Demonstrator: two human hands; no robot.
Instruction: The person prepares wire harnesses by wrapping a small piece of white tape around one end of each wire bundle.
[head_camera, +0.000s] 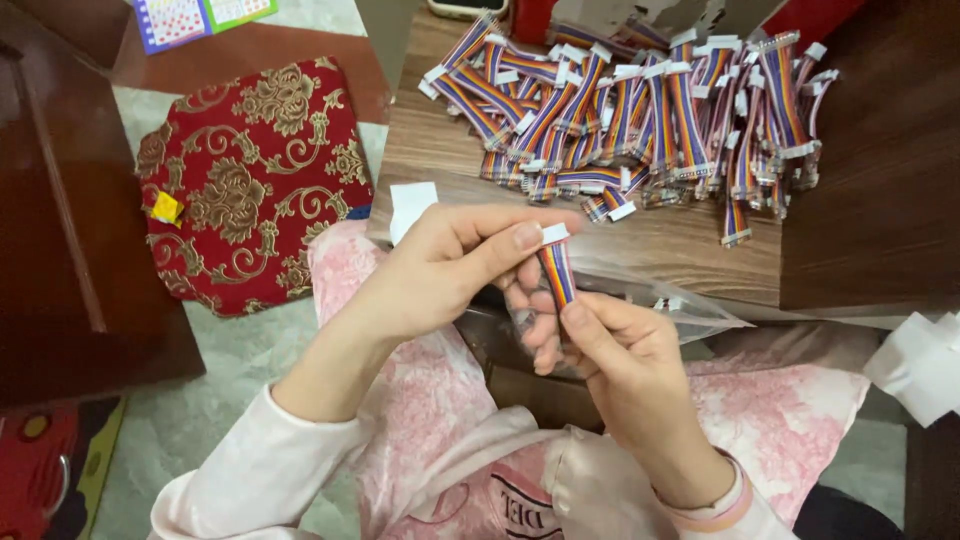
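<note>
Rainbow-striped cable (558, 275) sits pinched between our two hands: our left hand (440, 270) clamps its white plug end with thumb and fingers, our right hand (610, 345) grips the lower end. Beyond the grip, a pile of cables (640, 110) covers the wooden table (690, 250).

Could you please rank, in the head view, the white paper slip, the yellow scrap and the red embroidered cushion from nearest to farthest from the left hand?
From the left hand:
1. White paper slip, at the table edge just above the hand.
2. Red embroidered cushion, on the floor to the left.
3. Yellow scrap, at the cushion's far left edge.
</note>
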